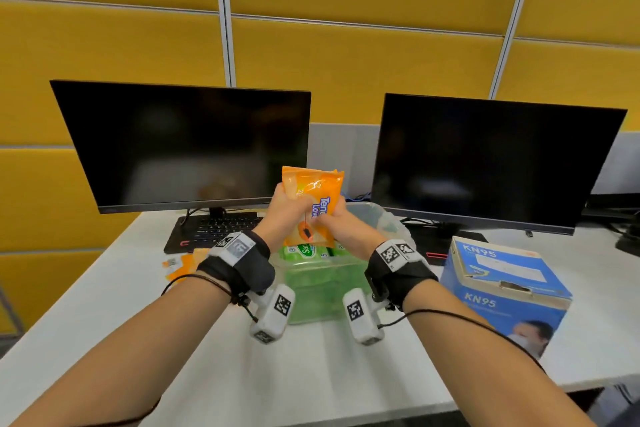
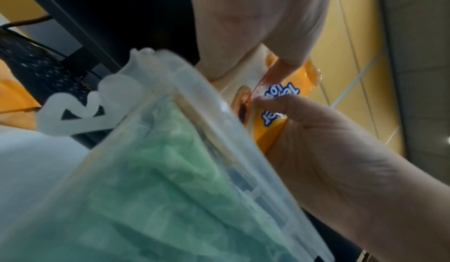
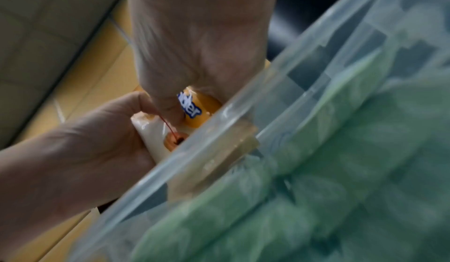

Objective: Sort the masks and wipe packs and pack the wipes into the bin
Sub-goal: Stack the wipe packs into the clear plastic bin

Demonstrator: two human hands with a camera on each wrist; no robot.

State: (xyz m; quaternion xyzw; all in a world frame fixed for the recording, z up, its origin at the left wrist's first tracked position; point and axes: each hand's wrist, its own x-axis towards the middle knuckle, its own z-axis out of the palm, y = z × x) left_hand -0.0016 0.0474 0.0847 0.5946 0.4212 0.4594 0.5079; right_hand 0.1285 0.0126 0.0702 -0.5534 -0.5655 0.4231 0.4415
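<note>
An orange wipe pack (image 1: 311,191) stands upright in the air, just above a clear plastic bin (image 1: 349,282). My left hand (image 1: 289,206) grips its left side and my right hand (image 1: 334,220) grips its lower right. Green wipe packs (image 1: 306,250) fill the bin below. In the left wrist view my left hand (image 2: 280,62) pinches the orange pack (image 2: 272,131) over the bin rim (image 2: 219,129), with the right hand (image 2: 316,141) curled round it. The right wrist view shows the right hand (image 3: 175,110) and left hand (image 3: 97,141) on the pack (image 3: 202,108) beside the bin (image 3: 243,131).
A blue KN95 mask box (image 1: 502,288) sits right of the bin. Flat orange packs (image 1: 180,265) lie on the table to the left. A keyboard (image 1: 221,229) and two dark monitors (image 1: 187,146) stand behind. White tabletop (image 1: 311,374) stretches in front.
</note>
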